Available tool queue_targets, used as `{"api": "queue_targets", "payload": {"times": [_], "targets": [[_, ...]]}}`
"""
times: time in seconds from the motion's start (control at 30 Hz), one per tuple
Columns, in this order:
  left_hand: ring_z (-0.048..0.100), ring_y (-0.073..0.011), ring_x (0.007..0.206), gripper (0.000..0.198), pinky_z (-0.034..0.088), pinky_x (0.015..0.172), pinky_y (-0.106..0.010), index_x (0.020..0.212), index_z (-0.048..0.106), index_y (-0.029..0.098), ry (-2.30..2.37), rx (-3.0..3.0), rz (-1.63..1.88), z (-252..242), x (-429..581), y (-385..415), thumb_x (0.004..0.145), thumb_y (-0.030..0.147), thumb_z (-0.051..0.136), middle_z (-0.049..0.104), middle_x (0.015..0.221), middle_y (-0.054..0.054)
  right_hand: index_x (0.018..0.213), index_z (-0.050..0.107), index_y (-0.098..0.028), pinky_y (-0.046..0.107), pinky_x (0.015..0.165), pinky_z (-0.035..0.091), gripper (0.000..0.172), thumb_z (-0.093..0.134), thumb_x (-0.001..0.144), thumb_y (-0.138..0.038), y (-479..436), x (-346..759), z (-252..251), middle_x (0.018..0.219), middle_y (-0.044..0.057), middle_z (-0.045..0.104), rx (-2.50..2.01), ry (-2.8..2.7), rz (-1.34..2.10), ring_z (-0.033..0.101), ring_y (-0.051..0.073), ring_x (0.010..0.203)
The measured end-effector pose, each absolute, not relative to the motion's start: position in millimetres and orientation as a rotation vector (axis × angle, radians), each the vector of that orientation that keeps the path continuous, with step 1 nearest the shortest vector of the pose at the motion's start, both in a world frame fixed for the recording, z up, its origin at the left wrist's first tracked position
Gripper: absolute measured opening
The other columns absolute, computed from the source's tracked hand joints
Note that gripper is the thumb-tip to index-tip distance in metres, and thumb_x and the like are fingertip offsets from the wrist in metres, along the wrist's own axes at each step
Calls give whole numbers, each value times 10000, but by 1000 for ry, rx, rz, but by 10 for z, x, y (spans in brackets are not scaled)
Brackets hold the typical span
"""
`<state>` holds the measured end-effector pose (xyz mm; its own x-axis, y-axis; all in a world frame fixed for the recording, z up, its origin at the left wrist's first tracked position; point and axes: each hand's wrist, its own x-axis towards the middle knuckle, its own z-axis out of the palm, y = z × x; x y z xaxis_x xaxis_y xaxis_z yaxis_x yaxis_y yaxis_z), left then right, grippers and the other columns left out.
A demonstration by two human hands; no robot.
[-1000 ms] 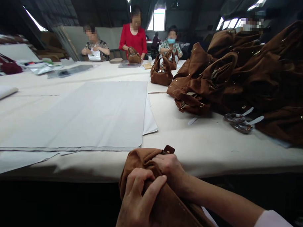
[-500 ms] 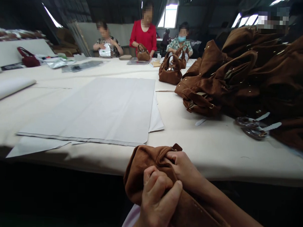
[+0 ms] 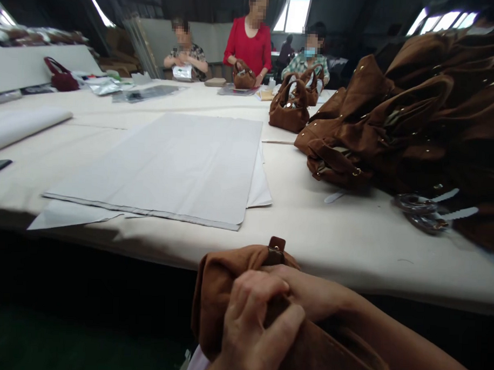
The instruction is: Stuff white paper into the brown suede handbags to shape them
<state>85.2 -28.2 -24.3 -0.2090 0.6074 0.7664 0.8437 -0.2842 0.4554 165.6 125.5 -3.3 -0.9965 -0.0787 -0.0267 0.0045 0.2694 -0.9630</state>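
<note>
Left hand (image 3: 262, 323) curled, fingers bent over and thumb opposed, grasping a bunched part of a brown suede handbag (image 3: 216, 294). Right hand (image 3: 304, 289) lies against the same bag, just beyond the left; its fingers are mostly hidden, cannot tell how far open or what they grip. Bag sits directly under and around both hands, one end sticking out past the left knuckles, leather tab (image 3: 277, 244) upright at its far side, by the edge of the white-covered table (image 3: 318, 230). Whether bag touches the edge: cannot tell. Further in, stacked pale grey sheets (image 3: 178, 166) on the left, plastic-wrapped coiled straps (image 3: 426, 215) on the right, beside a big heap of brown handbags (image 3: 423, 115). Small upright handbag (image 3: 289, 111) near the heap. Far side, co-worker in red top (image 3: 249, 47) handling another brown handbag (image 3: 245, 77)
</note>
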Motion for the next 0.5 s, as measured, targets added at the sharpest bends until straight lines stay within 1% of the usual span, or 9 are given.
{"api": "queue_targets", "payload": {"times": [0.07, 0.13, 0.17, 0.23, 0.3, 0.33, 0.4, 0.47, 0.5], "targets": [[641, -279, 1050, 310, 435, 1033, -501, 991, 689, 214, -1795, -1792, -1560, -279, 674, -442, 988, 304, 393, 709, 1034, -105, 1129, 699, -227, 316, 999, 475, 309, 641, 851, -106, 1224, 1710, 34, 1165, 29, 662, -63, 2612, -1825, 607, 189, 1092], [677, -243, 972, 260, 448, 1033, -437, 948, 688, 223, -1871, -1719, -1763, -335, 537, -574, 961, 221, 428, 736, 926, -49, 1240, 664, -262, 304, 1056, 441, 374, 702, 872, -209, 1223, 1789, 60, 1243, 32, 631, 120, 2776, -1760, 574, 177, 1164], [681, -230, 924, 249, 478, 986, -401, 922, 689, 221, -1900, -1650, -1874, -365, 501, -619, 958, 225, 443, 729, 869, -35, 1289, 635, -265, 299, 1070, 432, 464, 755, 841, -269, 1225, 1824, 53, 1278, 40, 610, 236, 2862, -1704, 551, 182, 1196], [672, -229, 894, 269, 516, 902, -375, 885, 685, 220, -1930, -1468, -1989, -416, 503, -659, 973, 270, 436, 712, 829, -34, 1384, 551, -235, 327, 1112, 401, 725, 848, 737, -373, 1219, 1858, 0, 1361, 73, 543, 430, 2994, -1548, 482, 218, 1266], [671, -233, 874, 236, 535, 873, -389, 887, 679, 220, -1918, -1416, -1919, -447, 571, -637, 968, 289, 468, 709, 824, -35, 1468, 440, -186, 369, 1147, 368, 950, 882, 668, -443, 1195, 1828, -89, 1427, 110, 479, 495, 2989, -1438, 427, 252, 1312], [678, -234, 842, 218, 548, 860, -404, 893, 675, 221, -1883, -1426, -1863, -453, 609, -613, 964, 301, 484, 712, 813, -35, 1503, 379, -165, 386, 1160, 354, 1027, 886, 656, -448, 1183, 1791, -138, 1443, 122, 460, 510, 2954, -1417, 415, 262, 1324], [686, -230, 732, 220, 584, 788, -414, 890, 669, 227, -1781, -1466, -1816, -446, 662, -565, 961, 350, 500, 711, 744, -33, 1557, 242, -143, 412, 1163, 348, 1115, 876, 667, -363, 1174, 1697, -235, 1443, 137, 460, 561, 2885, -1391, 431, 270, 1316], [667, -217, 601, 234, 608, 684, -397, 868, 668, 240, -1678, -1569, -1859, -421, 670, -546, 953, 394, 514, 689, 641, -23, 1579, 137, -153, 443, 1131, 377, 1156, 832, 660, -248, 1204, 1603, -315, 1417, 144, 492, 635, 2847, -1365, 475, 285, 1285], [648, -208, 550, 230, 613, 647, -387, 838, 668, 248, -1674, -1618, -1916, -404, 661, -552, 945, 399, 532, 670, 595, -16, 1579, 135, -170, 455, 1098, 405, 1136, 803, 662, -224, 1233, 1563, -347, 1388, 142, 525, 676, 2830, -1361, 508, 293, 1255]]}}
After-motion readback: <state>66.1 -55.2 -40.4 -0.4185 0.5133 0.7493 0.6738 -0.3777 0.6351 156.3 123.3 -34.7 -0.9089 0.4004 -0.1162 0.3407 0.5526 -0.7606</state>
